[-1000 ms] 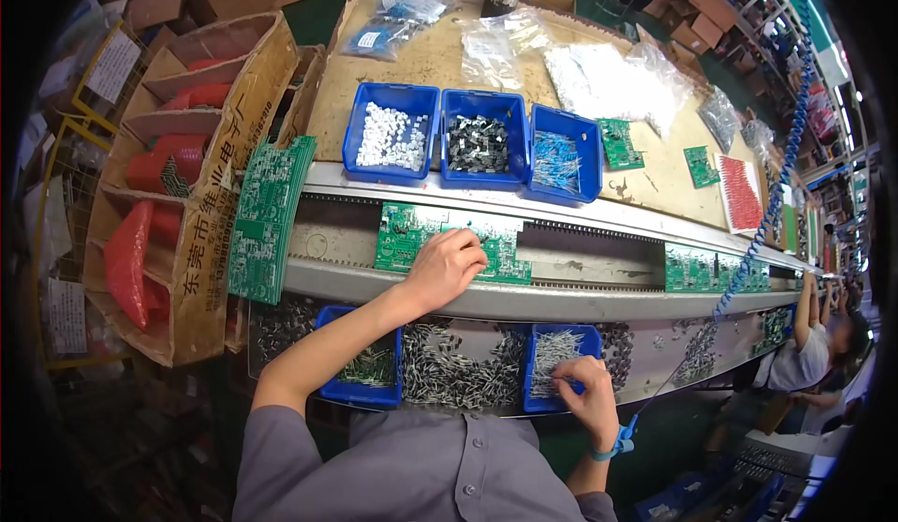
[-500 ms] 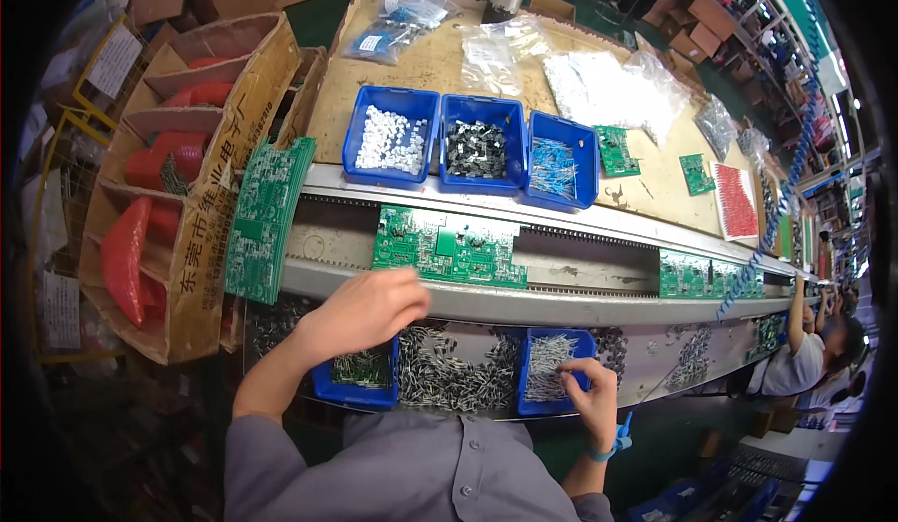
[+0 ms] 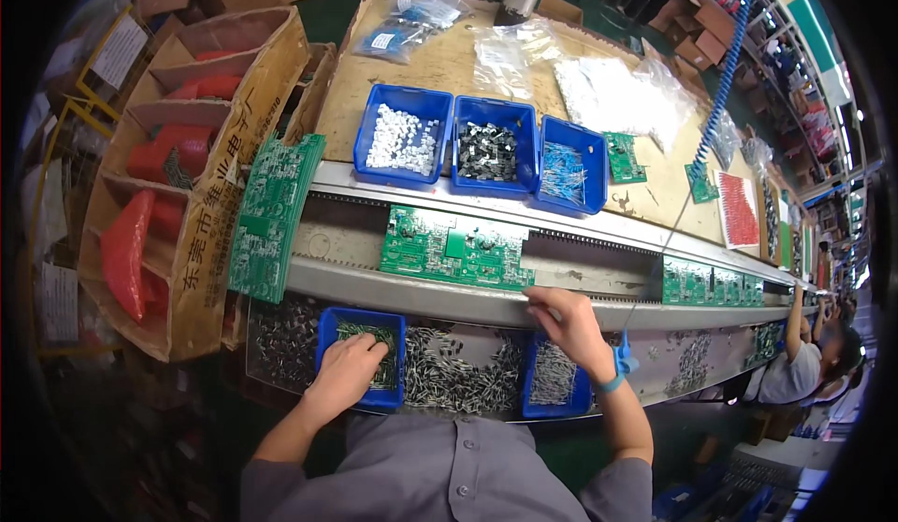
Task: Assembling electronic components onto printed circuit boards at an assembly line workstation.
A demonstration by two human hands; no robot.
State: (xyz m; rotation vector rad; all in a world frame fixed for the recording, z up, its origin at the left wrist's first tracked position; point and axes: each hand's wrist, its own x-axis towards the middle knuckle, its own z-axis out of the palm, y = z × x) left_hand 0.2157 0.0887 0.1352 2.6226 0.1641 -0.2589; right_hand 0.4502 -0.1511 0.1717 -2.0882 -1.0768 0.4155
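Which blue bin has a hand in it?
The left bin of the near row, holding green parts: the left hand is in it; no other bin has one.

I'm in an electronics assembly workshop: circuit boards (image 3: 458, 241) on my conveyor (image 3: 594, 268), component bins (image 3: 398, 177) around, co-workers (image 3: 790, 372) down the line!

The board (image 3: 456, 246) lies in the track (image 3: 599, 268). Nearer the body and left of the board's middle, the left hand (image 3: 350, 370) dips its fingers into a blue bin (image 3: 385, 399) of green parts (image 3: 384, 372). The right hand (image 3: 569, 327) hangs just off the board's near right corner, fingers curled — too small to tell if they pinch anything. Beyond the board stand the white-part bin (image 3: 398, 176), black-part bin (image 3: 486, 186) and blue-part bin (image 3: 569, 205); left of it, a board stack (image 3: 267, 223).
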